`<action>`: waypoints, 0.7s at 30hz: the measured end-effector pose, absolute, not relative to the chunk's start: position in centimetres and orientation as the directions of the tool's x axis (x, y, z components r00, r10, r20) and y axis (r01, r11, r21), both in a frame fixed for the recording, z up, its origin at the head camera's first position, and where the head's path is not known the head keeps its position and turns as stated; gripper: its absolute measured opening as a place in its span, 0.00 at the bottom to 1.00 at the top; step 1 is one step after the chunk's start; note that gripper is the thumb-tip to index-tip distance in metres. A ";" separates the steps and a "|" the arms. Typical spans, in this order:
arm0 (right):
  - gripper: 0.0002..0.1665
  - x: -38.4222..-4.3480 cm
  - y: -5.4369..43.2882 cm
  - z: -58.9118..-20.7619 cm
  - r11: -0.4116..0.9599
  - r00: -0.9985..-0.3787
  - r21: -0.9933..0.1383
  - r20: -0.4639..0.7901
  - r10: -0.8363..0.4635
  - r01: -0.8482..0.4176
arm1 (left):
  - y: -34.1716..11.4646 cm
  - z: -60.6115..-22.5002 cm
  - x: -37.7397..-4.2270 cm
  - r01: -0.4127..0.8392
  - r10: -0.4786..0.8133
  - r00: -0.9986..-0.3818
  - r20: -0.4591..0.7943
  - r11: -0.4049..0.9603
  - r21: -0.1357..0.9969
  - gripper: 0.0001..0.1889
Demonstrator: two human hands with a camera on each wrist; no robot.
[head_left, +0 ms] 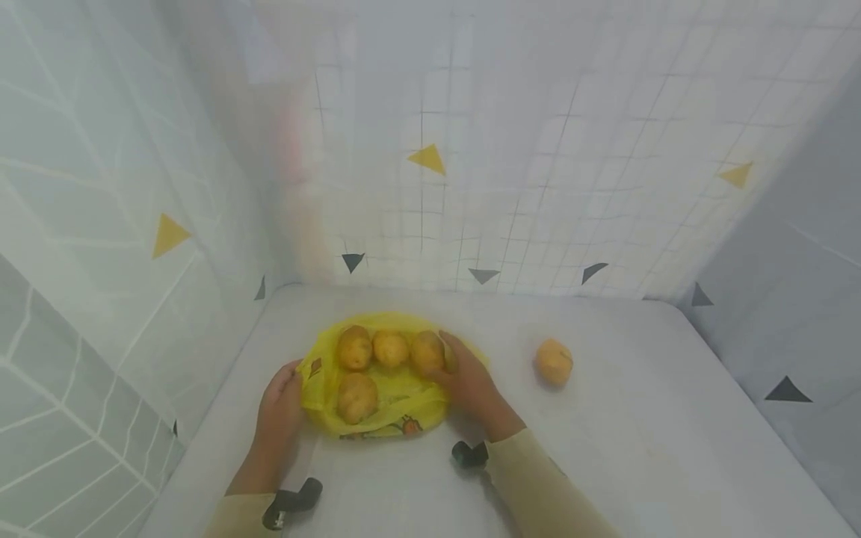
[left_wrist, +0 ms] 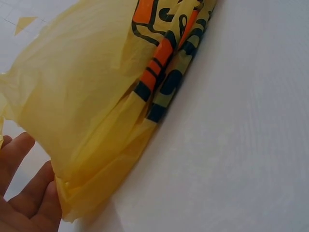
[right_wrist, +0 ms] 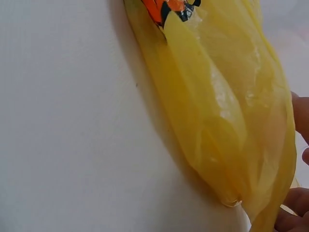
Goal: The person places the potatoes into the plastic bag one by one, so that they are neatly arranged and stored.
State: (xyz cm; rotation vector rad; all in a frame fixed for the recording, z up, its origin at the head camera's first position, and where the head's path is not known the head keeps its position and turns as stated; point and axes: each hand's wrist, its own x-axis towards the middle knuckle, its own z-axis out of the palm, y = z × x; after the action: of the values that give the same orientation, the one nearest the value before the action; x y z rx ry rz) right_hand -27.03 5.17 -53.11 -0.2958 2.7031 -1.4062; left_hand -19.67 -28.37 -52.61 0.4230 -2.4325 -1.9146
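A yellow plastic bag [head_left: 403, 403] with printed pictures lies spread on the table, its mouth facing up. Several potatoes [head_left: 358, 398] sit inside it, most of them along the far side. My left hand [head_left: 281, 400] pinches the bag's left edge; its fingertips [left_wrist: 46, 176] show at the gathered corner in the left wrist view. At the bag's right side, my right hand [head_left: 472, 382] reaches over the rim and grips the rightmost potato [head_left: 427, 353] between fingers and thumb. The bag hides part of this hand in the right wrist view.
Another potato [head_left: 554, 363] lies alone on the white tabletop [head_left: 639, 433], right of the bag. Pale patterned sheets [head_left: 538, 149] stand behind the table and along both sides. Each wrist carries a dark camera mount.
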 end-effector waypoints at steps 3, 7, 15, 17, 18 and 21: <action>0.46 -27.1 5.3 -52.6 0.567 -0.977 -0.810 0.038 -0.208 -0.152 | -28.4 -52.6 -19.9 -0.208 -0.219 -0.962 -0.161 0.214 0.954 0.27; 0.46 -27.0 5.3 -51.8 0.565 -0.978 -0.808 0.061 -0.199 -0.166 | -28.5 -52.6 -20.1 -0.203 -0.215 -0.964 -0.158 0.210 0.956 0.27; 0.44 -26.2 5.5 -50.1 0.546 -0.975 -0.820 0.061 -0.215 -0.171 | -28.6 -52.3 -19.7 -0.203 -0.230 -0.961 -0.152 0.219 0.954 0.27; 0.43 -25.9 5.6 -49.6 0.531 -0.972 -0.827 0.072 -0.225 -0.184 | -28.6 -52.4 -19.6 -0.194 -0.226 -0.963 -0.144 0.217 0.957 0.27; 0.43 -25.8 5.6 -49.4 0.520 -0.969 -0.832 0.079 -0.233 -0.193 | -28.6 -52.4 -19.6 -0.189 -0.225 -0.964 -0.139 0.217 0.958 0.27; 0.44 -25.5 5.8 -48.8 0.492 -0.964 -0.845 0.094 -0.250 -0.210 | -28.6 -52.6 -19.6 -0.182 -0.226 -0.965 -0.134 0.209 0.961 0.26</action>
State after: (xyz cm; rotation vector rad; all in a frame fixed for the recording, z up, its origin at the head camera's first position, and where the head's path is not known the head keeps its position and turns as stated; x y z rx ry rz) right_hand -25.53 5.78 -48.79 -0.4135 2.6781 -1.5074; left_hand -19.56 -28.56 -52.62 0.4083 -2.4141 -1.9105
